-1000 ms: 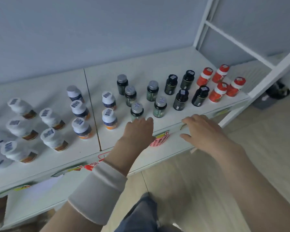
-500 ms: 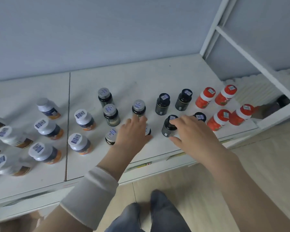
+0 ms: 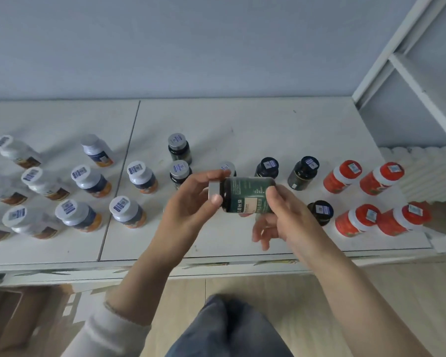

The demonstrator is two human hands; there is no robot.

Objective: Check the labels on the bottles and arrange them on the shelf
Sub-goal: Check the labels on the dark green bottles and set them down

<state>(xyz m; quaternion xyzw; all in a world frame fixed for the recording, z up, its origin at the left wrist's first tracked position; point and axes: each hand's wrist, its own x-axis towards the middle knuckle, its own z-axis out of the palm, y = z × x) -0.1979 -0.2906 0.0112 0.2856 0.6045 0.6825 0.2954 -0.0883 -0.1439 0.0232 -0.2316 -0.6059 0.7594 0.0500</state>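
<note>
Label check in hand: a dark green, silver-capped bottle (image 3: pixel 245 194) is held sideways above the white shelf (image 3: pixel 242 124) — cap pinched by the left hand (image 3: pixel 188 210), base by the right hand (image 3: pixel 289 215). Next, upright placement among the other silver-capped dark bottles (image 3: pixel 179 149) is probably required.

Soft, even, cool daylight; faint shadows, slight overall blur, wide-angle bending at edges.

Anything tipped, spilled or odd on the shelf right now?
Nothing spilled. The green bottle is sideways only because the left hand and right hand hold it. One white-capped bottle at the back seems to lack a cap sticker.
</note>
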